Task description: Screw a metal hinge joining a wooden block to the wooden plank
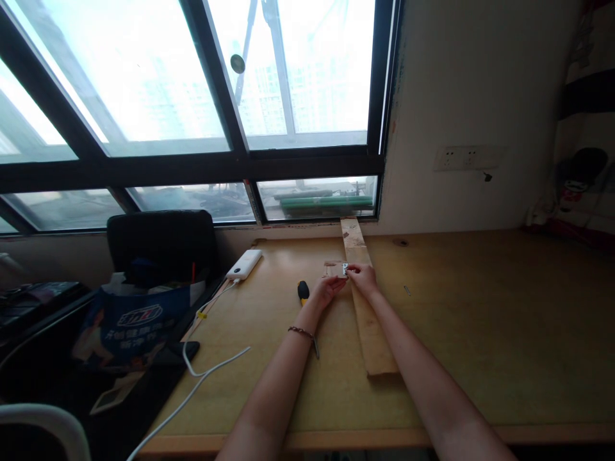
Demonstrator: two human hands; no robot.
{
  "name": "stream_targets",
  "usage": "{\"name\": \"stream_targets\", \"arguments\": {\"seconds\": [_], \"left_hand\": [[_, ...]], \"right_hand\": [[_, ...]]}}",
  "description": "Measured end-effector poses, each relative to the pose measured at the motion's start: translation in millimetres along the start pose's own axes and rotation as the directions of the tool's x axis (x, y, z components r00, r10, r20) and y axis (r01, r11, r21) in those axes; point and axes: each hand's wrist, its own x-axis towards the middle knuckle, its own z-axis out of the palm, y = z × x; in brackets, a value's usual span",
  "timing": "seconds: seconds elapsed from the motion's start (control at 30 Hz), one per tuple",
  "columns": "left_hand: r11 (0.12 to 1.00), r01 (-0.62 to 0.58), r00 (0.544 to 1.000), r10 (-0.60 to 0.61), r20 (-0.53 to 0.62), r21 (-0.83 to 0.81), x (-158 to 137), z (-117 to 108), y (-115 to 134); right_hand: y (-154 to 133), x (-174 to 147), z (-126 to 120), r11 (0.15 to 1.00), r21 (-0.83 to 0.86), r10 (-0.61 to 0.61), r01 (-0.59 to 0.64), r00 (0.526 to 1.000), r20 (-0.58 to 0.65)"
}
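Note:
My left hand [328, 289] is closed around the near side of a small wooden piece [332, 269], just left of a long board. A small, shiny metal plate with dark holes [344, 269] sits at the right end of that piece. The fingers of my right hand [361, 278] pinch the plate there. Both hands are above the long wooden board [369, 323], which runs lengthwise away from me towards the window. Beside my left wrist lies a screwdriver with a black and yellow handle [303, 291]; its shaft passes under my forearm, and the tip shows beyond it.
On the yellowish table [490, 333], a small metal part [407, 291] lies to the right. A white power bank [244, 264] with a white cable [192, 365] rests near the left edge. A black chair [161, 240] and a blue bag [137, 326] are at the left.

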Motion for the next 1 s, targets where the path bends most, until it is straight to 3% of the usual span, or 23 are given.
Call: {"name": "stream_targets", "arguments": {"seconds": [0.37, 0.63, 0.73, 0.83, 1.0], "left_hand": [[1.000, -0.005, 1.000, 0.005, 0.024, 0.008, -1.7, 2.0, 1.5], [1.000, 0.004, 1.000, -0.003, -0.028, 0.021, -1.8, 1.7, 0.9], [1.000, -0.007, 1.000, 0.008, -0.015, 0.026, -0.5, 0.2, 0.2], [0.999, -0.017, 1.000, 0.017, -0.005, 0.034, 1.7, -1.6, -0.8], [0.999, -0.023, 1.000, 0.023, 0.009, 0.030, 4.9, -4.4, -2.2]], "right_hand": [[-2.1, -0.6, -2.2, 0.993, -0.110, -0.036, 0.036, 0.999, -0.002], [-8.4, -2.9, -5.4, 0.999, 0.019, -0.042, 0.042, 0.999, -0.011], [0.5, -8.1, -29.8, 0.998, 0.050, -0.039, 0.049, 0.979, -0.198], [28.5, -17.7, -71.7, 0.998, -0.034, 0.041, -0.061, 0.908, -0.417], [85.2, -41.1, -125.4, 0.910, -0.285, 0.180, -0.302, 0.905, -0.384]]}}
